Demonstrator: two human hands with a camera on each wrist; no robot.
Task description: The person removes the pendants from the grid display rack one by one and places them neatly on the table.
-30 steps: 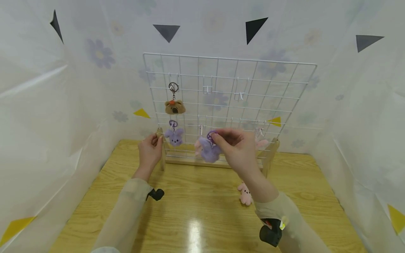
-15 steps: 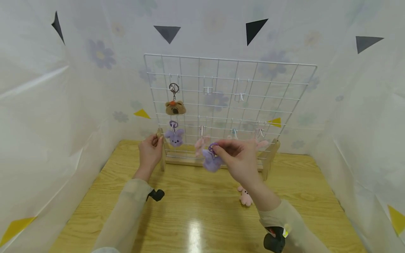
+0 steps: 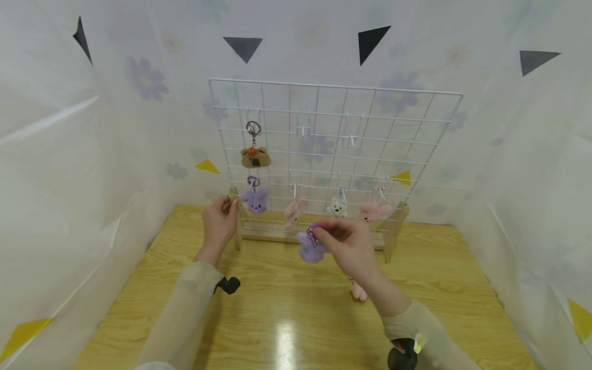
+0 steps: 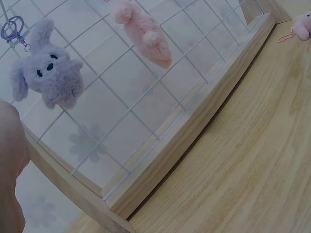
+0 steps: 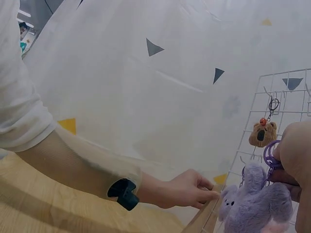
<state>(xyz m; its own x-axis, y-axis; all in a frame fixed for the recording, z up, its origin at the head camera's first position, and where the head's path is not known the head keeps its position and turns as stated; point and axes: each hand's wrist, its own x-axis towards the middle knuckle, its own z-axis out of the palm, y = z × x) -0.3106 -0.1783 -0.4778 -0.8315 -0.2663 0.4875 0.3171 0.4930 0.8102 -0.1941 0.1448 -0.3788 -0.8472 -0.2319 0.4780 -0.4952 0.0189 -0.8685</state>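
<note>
My right hand (image 3: pixel 350 244) pinches the purple ring of a fluffy purple plush keychain (image 3: pixel 312 249), which dangles in front of the rack's lower part. On the left, my left hand (image 3: pixel 220 218) grips the upper end of the wooden post (image 3: pixel 238 228) of a white wire grid rack (image 3: pixel 318 85). Close to that hand, a similar purple plush keychain (image 3: pixel 256 201) hangs from a hook, beneath a brown bear-like keychain (image 3: pixel 256 158). Further right along the lower row hang a pink plush (image 3: pixel 293 213), a white bear plush (image 3: pixel 337 206) and another pink plush (image 3: pixel 372 211).
A pink plush (image 3: pixel 358 291) lies on the wooden table (image 3: pixel 277 298), partly hidden by my right forearm. Two upper-row hooks, a middle hook (image 3: pixel 303 131) and a right hook (image 3: pixel 352 140), hold nothing. White sheeting surrounds the table.
My right hand has moved down and slightly toward me with the purple plush keychain, so the white bear and pink plushes behind it now show. My left hand has stayed on the post.
</note>
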